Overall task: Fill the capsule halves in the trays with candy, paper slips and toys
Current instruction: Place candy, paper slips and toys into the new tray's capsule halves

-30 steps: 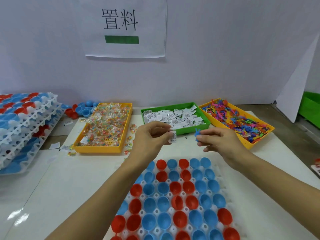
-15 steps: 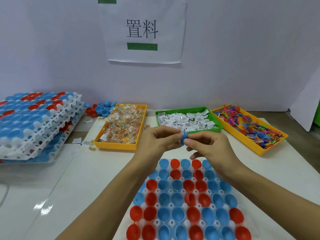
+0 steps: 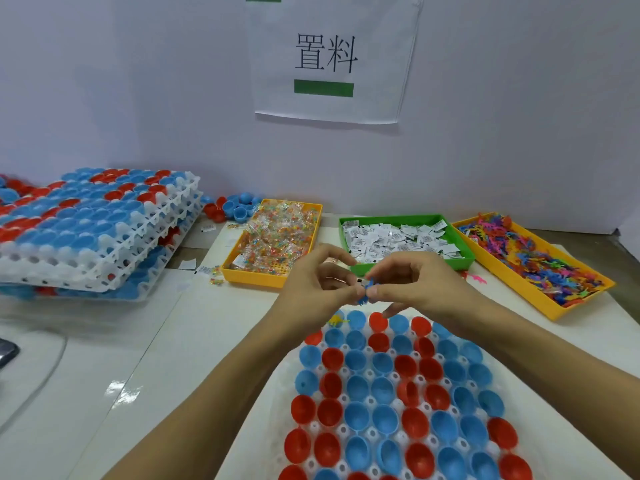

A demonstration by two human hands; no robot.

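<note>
A white tray (image 3: 360, 429) of red and blue capsule halves lies in front of me. Above its far edge my left hand (image 3: 317, 280) and my right hand (image 3: 412, 284) meet, fingertips together. Between them they pinch a small blue toy (image 3: 367, 292) and a white paper slip (image 3: 360, 282). A yellow toy (image 3: 336, 320) sits in a far-left capsule half. Behind stand a yellow tray of wrapped candy (image 3: 273, 242), a green tray of paper slips (image 3: 398, 239) and a yellow tray of coloured toys (image 3: 530, 261).
A stack of white trays (image 3: 93, 233) with red and blue halves sits at the left. Loose capsule halves (image 3: 232, 206) lie behind the candy tray. A pink toy (image 3: 478, 278) lies on the table by the green tray. A paper sign (image 3: 329, 57) hangs on the wall.
My hands came together from apart; the right hand brought the blue toy to the slip held by the left. The view has shifted left and down.
</note>
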